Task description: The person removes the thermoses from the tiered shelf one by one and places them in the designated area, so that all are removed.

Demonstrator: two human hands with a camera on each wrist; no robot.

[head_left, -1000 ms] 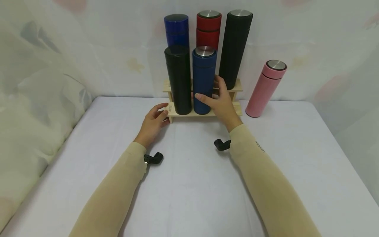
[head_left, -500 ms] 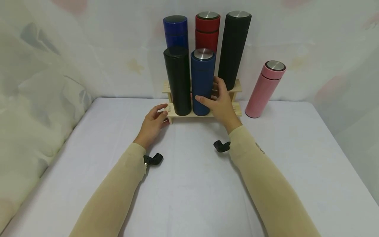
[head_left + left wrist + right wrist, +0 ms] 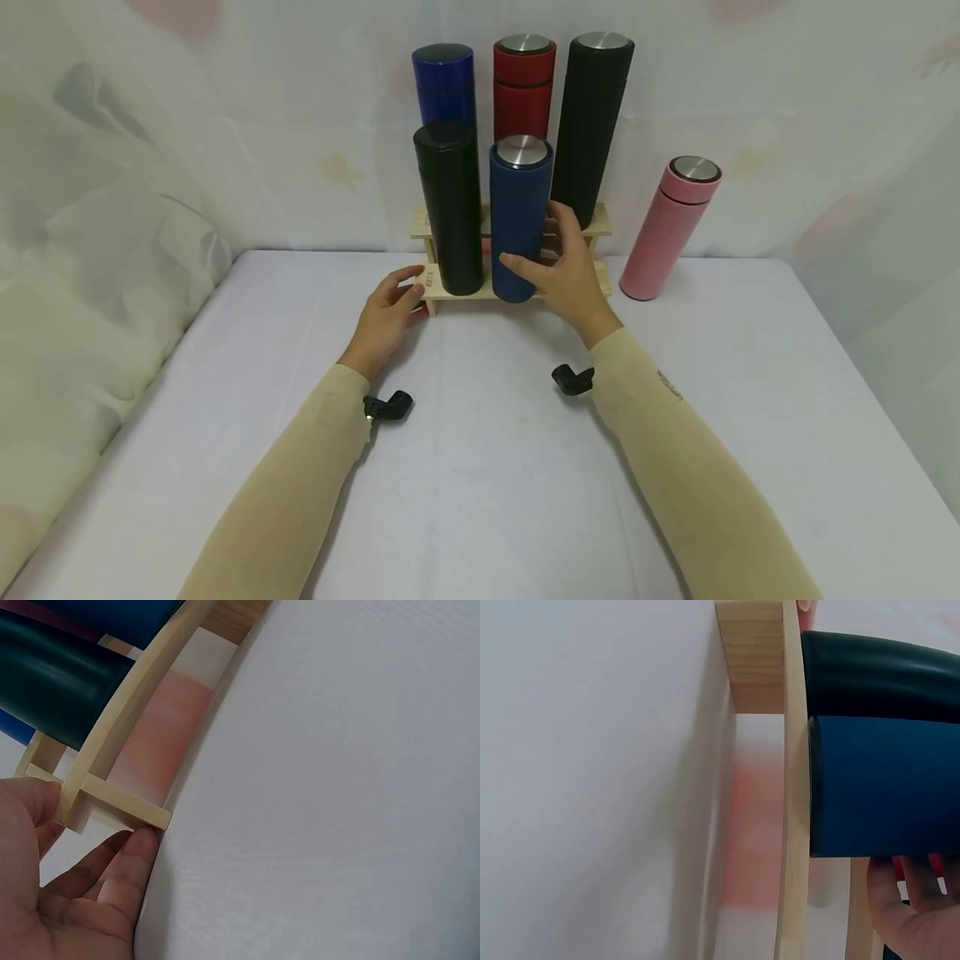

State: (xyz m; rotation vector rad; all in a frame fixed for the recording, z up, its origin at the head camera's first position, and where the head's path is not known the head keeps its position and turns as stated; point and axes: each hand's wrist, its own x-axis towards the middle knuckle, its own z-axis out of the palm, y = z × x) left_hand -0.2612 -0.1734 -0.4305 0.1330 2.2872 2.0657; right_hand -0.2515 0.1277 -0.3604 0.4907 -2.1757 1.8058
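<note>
My right hand grips a dark blue thermos bottle with a steel-topped lid, thumb in front and fingers behind. The bottle stands upright at the front of the lower tier of a two-tier wooden rack. In the right wrist view, the base of the blue bottle is close to the shelf board; whether they touch I cannot tell. My left hand holds the rack's left end. The left wrist view shows its thumb on the board and fingertips against the leg. A black bottle stands left of the blue one.
On the upper tier stand a glossy blue bottle, a red bottle and a tall black bottle. A pink bottle stands on the white-covered table, right of the rack. A patterned cloth hangs behind.
My right hand has brought the blue bottle slightly toward me and to the right, to the lower tier's front edge. The left hand stays at the rack's end. The head view shifted slightly.
</note>
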